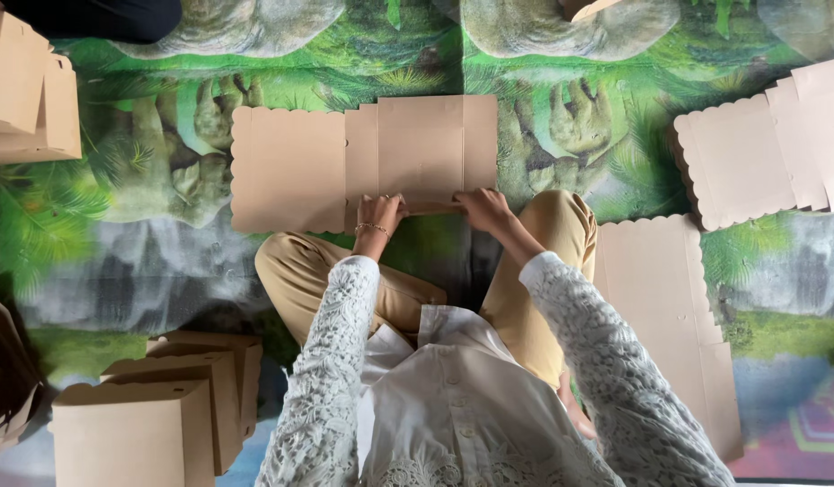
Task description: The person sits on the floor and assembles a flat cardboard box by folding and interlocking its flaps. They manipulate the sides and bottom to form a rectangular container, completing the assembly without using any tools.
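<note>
Hidden: fingertips of both hands, tucked under the near flap's edge; grip hard to make out in full. Legs partly covered by sleeves.

Left hand point(379, 215): fingers curled on the near edge of the blank point(363, 162). Right hand point(483, 209): likewise clamped on that edge, just beside the left, a short gap between.

Blank: flat tan card, unfolded, lying on the mat point(164, 135) directly beyond the hands; scalloped panel to the left, creased panels ahead.

Flat stack point(732, 162): far right of right hand, cut off by frame. Folded boxes point(164, 406): behind left hand.
</note>
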